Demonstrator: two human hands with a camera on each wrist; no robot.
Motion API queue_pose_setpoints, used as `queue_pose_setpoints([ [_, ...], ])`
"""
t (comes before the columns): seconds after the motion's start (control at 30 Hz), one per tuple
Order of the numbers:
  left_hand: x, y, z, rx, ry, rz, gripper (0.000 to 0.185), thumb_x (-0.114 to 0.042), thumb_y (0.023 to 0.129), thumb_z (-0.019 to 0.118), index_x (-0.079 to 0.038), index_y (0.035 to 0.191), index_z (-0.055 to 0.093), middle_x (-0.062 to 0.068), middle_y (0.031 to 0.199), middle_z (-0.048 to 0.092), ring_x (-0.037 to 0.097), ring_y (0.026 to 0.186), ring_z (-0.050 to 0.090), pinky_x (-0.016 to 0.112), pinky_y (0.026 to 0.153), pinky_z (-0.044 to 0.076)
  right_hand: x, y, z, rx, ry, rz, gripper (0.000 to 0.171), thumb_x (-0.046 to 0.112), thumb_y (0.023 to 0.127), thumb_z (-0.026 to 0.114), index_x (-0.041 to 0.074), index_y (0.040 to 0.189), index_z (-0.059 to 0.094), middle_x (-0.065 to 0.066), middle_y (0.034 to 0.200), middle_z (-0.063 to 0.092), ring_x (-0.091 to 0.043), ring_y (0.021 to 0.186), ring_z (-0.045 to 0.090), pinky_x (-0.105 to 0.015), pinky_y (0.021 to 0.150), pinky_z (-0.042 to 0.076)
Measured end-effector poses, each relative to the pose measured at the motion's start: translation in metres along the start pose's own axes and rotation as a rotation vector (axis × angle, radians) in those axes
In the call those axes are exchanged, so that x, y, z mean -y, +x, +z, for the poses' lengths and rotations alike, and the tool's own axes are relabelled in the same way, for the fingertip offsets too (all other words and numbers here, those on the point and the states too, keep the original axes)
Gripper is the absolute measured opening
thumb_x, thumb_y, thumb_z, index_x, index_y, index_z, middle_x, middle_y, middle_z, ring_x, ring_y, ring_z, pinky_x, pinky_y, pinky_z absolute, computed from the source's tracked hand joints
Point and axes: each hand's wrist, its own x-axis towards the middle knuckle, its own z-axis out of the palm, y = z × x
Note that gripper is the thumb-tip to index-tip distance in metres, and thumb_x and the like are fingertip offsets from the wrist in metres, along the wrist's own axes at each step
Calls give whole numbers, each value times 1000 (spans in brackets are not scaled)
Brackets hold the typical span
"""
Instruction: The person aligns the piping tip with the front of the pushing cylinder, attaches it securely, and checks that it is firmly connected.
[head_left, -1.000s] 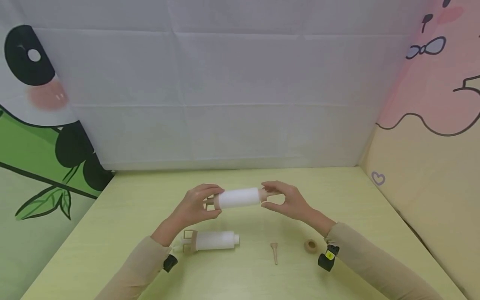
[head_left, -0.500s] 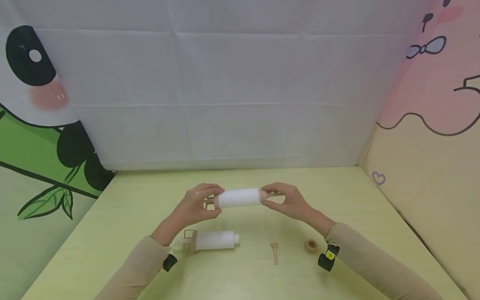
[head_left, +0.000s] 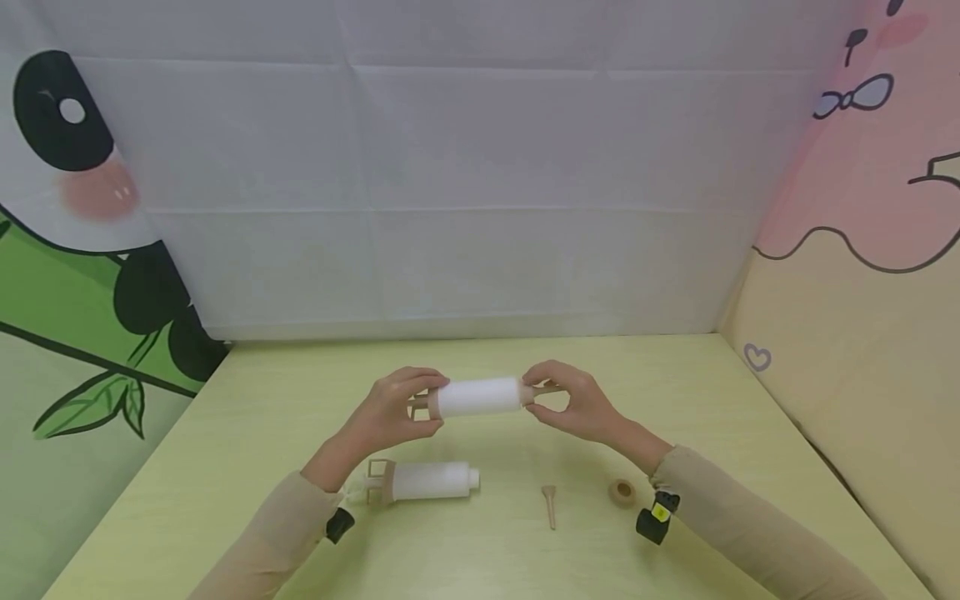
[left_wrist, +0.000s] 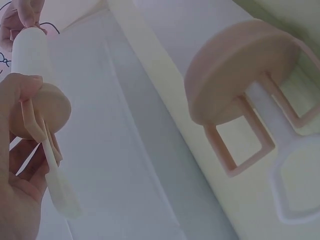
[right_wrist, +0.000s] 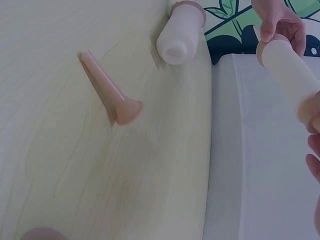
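Observation:
A white sausage stuffer (head_left: 480,397), a plastic tube with tan ends, is held level above the table between both hands. My left hand (head_left: 397,406) grips its tan collar; the collar's finger loops (left_wrist: 32,122) and the pale plunger handle (left_wrist: 62,195) stick out past the palm. My right hand (head_left: 577,402) pinches the tan ring nut (head_left: 527,392) at the other end, with a thin tan nozzle (head_left: 549,389) pointing into the palm. Below lies a second sausage stuffer (head_left: 431,481), with a bare white neck at its right end.
On the pale wooden table (head_left: 225,533), a loose tan funnel nozzle (head_left: 550,505) lies right of the second stuffer. A tan ring nut (head_left: 622,492) rests farther right, near the right sleeve. A white cloth (head_left: 465,167) hangs behind, with printed panels on both sides.
My right thumb and fingers shift slightly around the ring nut. The left hand and the things on the table stay where they were.

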Motion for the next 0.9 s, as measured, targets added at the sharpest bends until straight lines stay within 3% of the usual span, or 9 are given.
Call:
queue_pose_setpoints([
  [0.13,0,1,-1,-4,1,10,46,-4,60,79,-2,104,64,13,103,61,27,92,59,31,66,54,-7,-2,2,-4,2,-28,34,-13,64,73,-5,93,59,-19,91,61,-30,82,60,-38,65,54],
  [0.4,0,0,-1,-4,0,7,46,-4,60,79,-1,103,64,13,103,61,27,92,59,32,65,54,-37,-15,11,20,-30,24,35,-1,70,75,3,102,61,-9,99,62,-20,88,61,-27,71,54],
  [0.57,1,-1,-1,1,3,-3,46,-3,60,79,-1,103,64,13,102,62,27,91,59,31,66,54,-38,-16,12,43,-20,13,41,2,72,73,4,109,56,-7,106,58,-17,94,58,-23,75,52],
  [0.9,0,-1,0,4,14,-6,45,-5,60,79,-2,103,65,12,102,62,26,92,59,31,67,54,-39,-17,14,22,-35,-38,39,-4,67,75,2,102,58,-11,99,60,-23,90,59,-26,71,54],
])
